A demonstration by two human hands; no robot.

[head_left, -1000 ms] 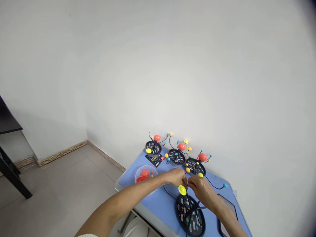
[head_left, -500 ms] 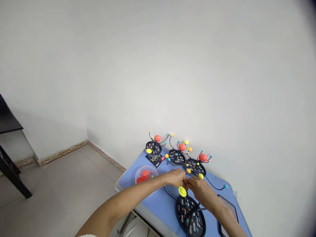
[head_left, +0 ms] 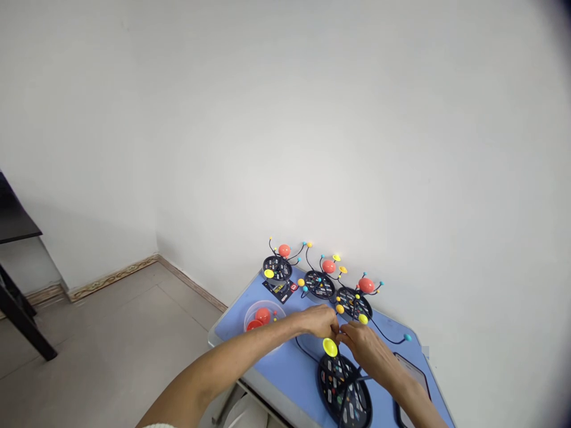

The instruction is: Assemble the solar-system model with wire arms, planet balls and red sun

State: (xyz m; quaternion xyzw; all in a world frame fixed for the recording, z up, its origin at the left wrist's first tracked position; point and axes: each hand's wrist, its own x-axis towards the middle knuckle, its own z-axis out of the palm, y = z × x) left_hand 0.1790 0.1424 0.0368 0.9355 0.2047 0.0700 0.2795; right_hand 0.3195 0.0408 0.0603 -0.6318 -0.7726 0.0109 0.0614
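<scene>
My left hand (head_left: 322, 321) and my right hand (head_left: 362, 342) meet above the near solar system model, fingertips pinched together. What they hold between them is hidden by the fingers. Just below the fingertips is a yellow ringed planet (head_left: 330, 347), close to the right thumb. Under the hands lies the model's round black base (head_left: 343, 389), printed with small planets and labels, with black curved arms rising from it. One thin arm (head_left: 307, 351) reaches out to the left beneath my left wrist.
Three similar models with red balls (head_left: 284, 250) stand along the wall side of the blue table (head_left: 289, 380). A clear bowl (head_left: 247, 315) holds red half-shells and small beads. A black printed card (head_left: 281, 292) lies by the left model. A dark-framed tablet-like object (head_left: 413, 371) lies at right.
Almost nothing differs. Both hands keep their pinch at the same spot, with only a very slight shift of the fingers and the view.
</scene>
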